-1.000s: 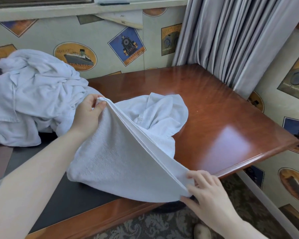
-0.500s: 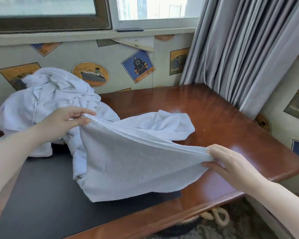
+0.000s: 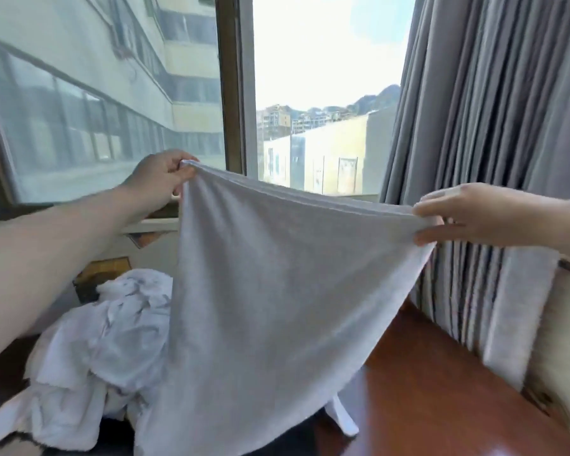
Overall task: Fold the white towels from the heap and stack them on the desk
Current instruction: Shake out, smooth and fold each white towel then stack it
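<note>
A white towel (image 3: pixel 270 307) hangs spread out in the air in front of the window, its lower part draping down over the desk. My left hand (image 3: pixel 160 179) pinches its upper left corner. My right hand (image 3: pixel 464 213) pinches the upper right corner, and the top edge sags a little between the two. The heap of white towels (image 3: pixel 102 353) lies crumpled on the desk at the lower left, partly hidden behind the hanging towel. The brown wooden desk (image 3: pixel 441 396) shows at the lower right.
A large window (image 3: pixel 112 93) with a dark frame fills the background. Grey curtains (image 3: pixel 494 126) hang at the right, close behind my right hand. A dark mat (image 3: pixel 0 376) covers the desk's left part under the heap.
Both hands have lifted the towel from low over the desk up to window height and pulled it wide. The view has tilted upward from the desk to the window.
</note>
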### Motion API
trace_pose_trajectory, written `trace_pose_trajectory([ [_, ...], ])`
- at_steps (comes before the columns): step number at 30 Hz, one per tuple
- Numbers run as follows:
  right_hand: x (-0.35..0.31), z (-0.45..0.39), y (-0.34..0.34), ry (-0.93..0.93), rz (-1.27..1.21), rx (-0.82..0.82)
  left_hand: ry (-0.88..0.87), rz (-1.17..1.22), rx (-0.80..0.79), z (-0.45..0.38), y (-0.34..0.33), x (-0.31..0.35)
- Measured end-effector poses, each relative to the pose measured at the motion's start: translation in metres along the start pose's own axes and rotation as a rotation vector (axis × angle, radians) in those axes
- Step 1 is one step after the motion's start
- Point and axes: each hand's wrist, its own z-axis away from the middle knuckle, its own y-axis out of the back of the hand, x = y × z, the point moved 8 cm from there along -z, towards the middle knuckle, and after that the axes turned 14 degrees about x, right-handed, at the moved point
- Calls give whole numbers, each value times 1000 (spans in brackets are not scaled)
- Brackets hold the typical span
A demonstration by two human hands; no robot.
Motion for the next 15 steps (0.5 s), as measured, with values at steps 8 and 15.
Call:
trace_pose_trajectory([
  [8, 56, -126, 206, -137, -84, 392, -190, -155, 460, -119, 106, 152],
  [15, 55, -158, 253, -118, 157, 386, -228, -300, 552, -131, 141, 201],
])
